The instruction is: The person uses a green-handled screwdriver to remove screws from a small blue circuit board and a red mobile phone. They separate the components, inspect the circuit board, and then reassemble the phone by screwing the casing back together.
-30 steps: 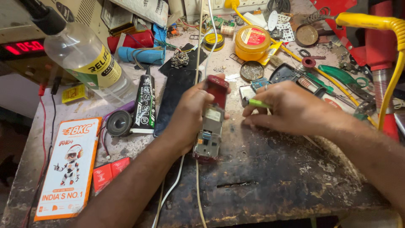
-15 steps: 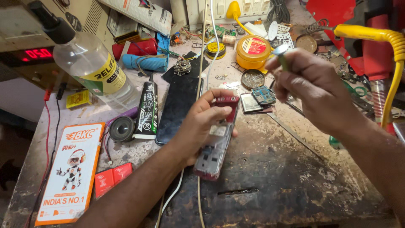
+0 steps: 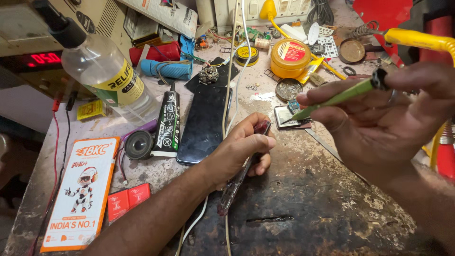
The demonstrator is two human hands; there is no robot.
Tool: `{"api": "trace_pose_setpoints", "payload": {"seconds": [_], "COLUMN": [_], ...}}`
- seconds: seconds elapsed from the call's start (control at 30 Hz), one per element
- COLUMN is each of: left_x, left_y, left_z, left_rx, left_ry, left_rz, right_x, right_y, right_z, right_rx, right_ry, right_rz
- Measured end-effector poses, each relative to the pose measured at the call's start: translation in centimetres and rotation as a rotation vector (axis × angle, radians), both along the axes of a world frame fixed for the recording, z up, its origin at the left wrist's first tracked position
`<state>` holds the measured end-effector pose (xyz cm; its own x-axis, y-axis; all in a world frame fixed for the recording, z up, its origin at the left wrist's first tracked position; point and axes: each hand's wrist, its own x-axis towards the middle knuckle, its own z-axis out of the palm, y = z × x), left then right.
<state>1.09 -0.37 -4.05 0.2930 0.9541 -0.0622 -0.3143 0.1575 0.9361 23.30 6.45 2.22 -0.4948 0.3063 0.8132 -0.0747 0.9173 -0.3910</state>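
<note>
Since half a second ago the right hand has lifted higher and nearer the camera, and the small phone has rolled onto its edge under the left hand.

At the bench's (image 3: 332,208) left edge lies an orange box (image 3: 78,189), a red packet (image 3: 128,201) beside it. Further in stand a clear bottle (image 3: 106,78), a small round speaker (image 3: 138,144), a black glue tube (image 3: 167,124) and a dark phone screen (image 3: 204,121), packed close together with little free surface between them.

The left hand (image 3: 239,151) is curled around the small phone (image 3: 241,173), fingers closed over its upper half; the lower end sticks out toward the near edge, resting on the dark worn patch. White cables (image 3: 227,76) run past it.

Right of that, the bench is mostly bare and scuffed down to the near edge. The right hand (image 3: 384,118) hovers above it, thumb and fingers pinching a green tool (image 3: 339,97), tip pointing down-left toward a small flat part (image 3: 286,116). A yellow tin (image 3: 290,57) sits behind.
</note>
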Motion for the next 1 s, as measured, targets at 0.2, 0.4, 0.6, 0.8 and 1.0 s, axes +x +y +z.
{"api": "trace_pose_setpoints", "payload": {"seconds": [0.2,0.4,0.6,0.8,1.0], "left_x": [0.2,0.2,0.3,0.3,0.4], "left_y": [-0.1,-0.1,-0.1,0.0,0.0], "left_z": [-0.1,-0.2,-0.2,-0.1,-0.1], "left_rx": [0.006,0.011,0.005,0.007,0.006], "left_ry": [-0.020,-0.006,-0.003,0.007,-0.028], "left_rz": [-0.009,-0.002,-0.003,0.000,-0.011], "right_x": [-0.7,-1.2,-1.5,-1.6,-1.5], "right_y": [-0.3,-0.5,0.1,-0.1,-0.1], "right_z": [-0.3,0.3,0.8,0.4,-0.2], "right_rx": [0.036,0.070,0.154,0.147,0.196], "right_ry": [-0.025,-0.038,-0.032,0.025,0.035], "right_rz": [-0.016,-0.061,-0.006,-0.079,-0.066]}}
